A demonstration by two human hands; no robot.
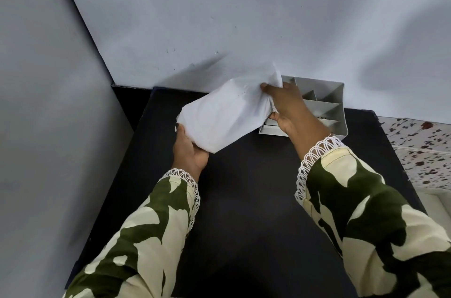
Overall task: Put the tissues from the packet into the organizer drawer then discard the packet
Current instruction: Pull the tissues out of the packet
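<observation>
From where I watch, the left hand (189, 151) sits at the lower-left end of the one white packet (224, 114), palm up beneath it, fingers curled round that corner and closed on it; the packet's long axis climbs from there up and to the right, tilted, lifted off the black tabletop (244, 200) rather than lying on it; at the upper-right end the right hand (288, 107) is clamped over the packet's mouth, thumb on top and fingers below, where a crumpled white flap (275, 75) sticks up, and I cannot tell whether that flap is tissue or torn wrapper; further right, against the wall (268, 16) and partly behind that hand, stands the one grey organizer (334, 102) with open compartments on top and its drawer (271, 126) pulled out at the bottom front, just beneath the right hand. The relation that matters, I judge, is that the packet's mouth points at the organizer and hangs almost over the drawer, so the right hand is much the nearer one and should draw the tissues out and down while the left only steadies the far end. By count: two hands, both gripping; one packet; one organizer; one drawer; no loose tissues that I can make out, and no bin in view for the wrapper.
</observation>
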